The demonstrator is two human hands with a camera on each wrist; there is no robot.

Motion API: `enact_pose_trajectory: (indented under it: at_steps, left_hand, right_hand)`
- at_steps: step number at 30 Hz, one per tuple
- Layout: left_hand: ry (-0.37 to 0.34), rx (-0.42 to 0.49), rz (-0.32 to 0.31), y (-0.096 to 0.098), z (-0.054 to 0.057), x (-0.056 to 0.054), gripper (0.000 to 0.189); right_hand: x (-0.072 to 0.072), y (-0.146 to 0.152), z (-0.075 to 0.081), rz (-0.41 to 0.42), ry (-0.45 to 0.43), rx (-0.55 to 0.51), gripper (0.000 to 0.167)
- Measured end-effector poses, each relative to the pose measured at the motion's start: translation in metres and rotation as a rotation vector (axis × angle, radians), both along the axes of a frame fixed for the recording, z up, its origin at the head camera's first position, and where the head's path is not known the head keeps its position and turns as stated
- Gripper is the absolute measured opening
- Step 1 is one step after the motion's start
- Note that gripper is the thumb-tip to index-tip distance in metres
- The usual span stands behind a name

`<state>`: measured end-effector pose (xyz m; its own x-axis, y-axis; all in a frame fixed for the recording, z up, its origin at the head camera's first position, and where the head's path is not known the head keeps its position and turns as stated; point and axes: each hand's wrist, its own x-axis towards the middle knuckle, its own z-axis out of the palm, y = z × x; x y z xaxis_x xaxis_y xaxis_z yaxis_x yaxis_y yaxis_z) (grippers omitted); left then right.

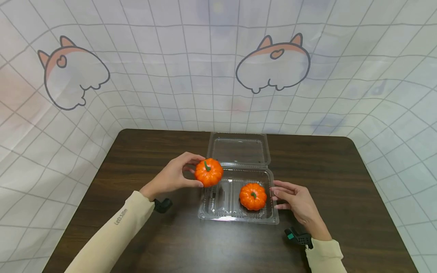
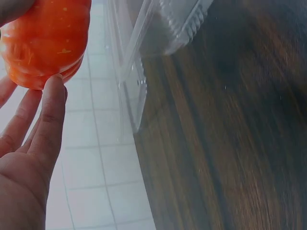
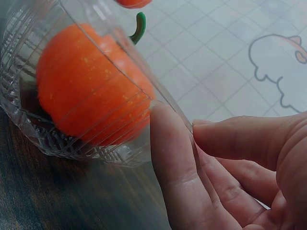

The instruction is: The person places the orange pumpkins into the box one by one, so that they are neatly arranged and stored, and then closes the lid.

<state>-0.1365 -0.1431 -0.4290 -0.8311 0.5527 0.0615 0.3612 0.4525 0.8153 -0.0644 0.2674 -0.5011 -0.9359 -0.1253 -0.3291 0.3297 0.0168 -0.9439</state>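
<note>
My left hand (image 1: 175, 171) grips a small orange pumpkin (image 1: 209, 173) with a green stem, thumb on the near side and fingers on the far side. The pumpkin is held up over the left part of a clear plastic clamshell box (image 1: 223, 217), whose lid (image 1: 239, 149) lies folded back toward the wall. Inside the box, on the right, sits a second orange pumpkin (image 1: 253, 196), stem up. My right hand (image 1: 295, 199) pinches the right rim of the box; in the right wrist view its thumb (image 3: 240, 139) and a finger (image 3: 175, 163) lie at the edge.
Everything stands on a dark wood-grain table (image 1: 164, 235). Behind it and at both sides hangs a white grid-patterned curtain (image 1: 205, 76) with cartoon animal prints. Each wrist wears a black camera mount (image 1: 300, 237).
</note>
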Motion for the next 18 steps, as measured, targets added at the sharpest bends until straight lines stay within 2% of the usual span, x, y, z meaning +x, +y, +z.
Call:
enact_pose_trajectory:
  at_steps: [6,18]
  left_hand:
    - [-0.002,-0.007,-0.054,0.012,-0.002,0.003,0.072]
    - [-0.07,-0.065,-0.12,0.031,-0.009,0.004,0.071]
  right_hand:
    - [0.0,0.0,0.0,-0.003,-0.002,0.002,0.059]
    - [0.0,0.001,0.0,0.001,0.005,0.019,0.059]
